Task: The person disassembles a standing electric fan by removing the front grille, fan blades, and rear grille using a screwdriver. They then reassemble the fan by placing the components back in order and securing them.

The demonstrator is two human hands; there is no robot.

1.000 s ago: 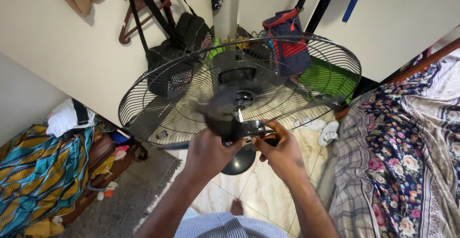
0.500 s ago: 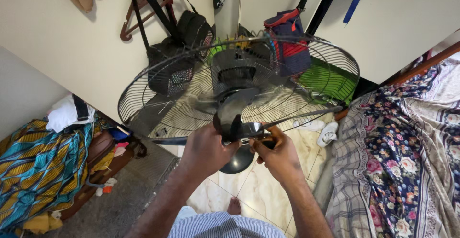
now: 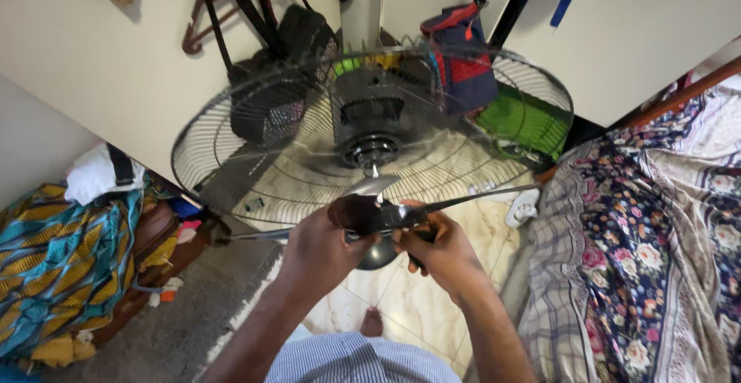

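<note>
Both hands meet at the centre of the view, just below the hub of a fan. Left hand [image 3: 320,248] curled around a dark rounded fan blade hub [image 3: 361,215], fingers wrapped on it, thumb toward the middle. Right hand [image 3: 444,253] closed in a pinch on the same blade piece from the other side, fingertips pressed onto its dark centre. Thin translucent grey blade [image 3: 478,195] sticks out to the right from the hub, seen edge-on, another blade tip [image 3: 372,185] pointing up toward the motor shaft; blurred, exact shape hard to tell.

Behind the hands: rear wire guard [image 3: 255,159] of the fan, round, dark metal, thin radial wires and a heavier outer ring, no front grille on it. Black motor housing [image 3: 372,109] at its centre with a shiny metal shaft collar [image 3: 371,151] below it. Dark round piece [image 3: 382,253] under the hands, partly hidden by them.

Floor [image 3: 401,298] is pale marbled tile below the fan, grey rough strip toward the left. A bare foot [image 3: 373,323] on the tile. Flowered bedspread [image 3: 664,236] along the right edge of the view. Heap of striped coloured cloth [image 3: 58,263] at the left edge. Black bag [image 3: 266,105], a red and navy bag [image 3: 461,55] and a green item [image 3: 521,121] seen through the guard, against the cream wall [image 3: 100,74].
</note>
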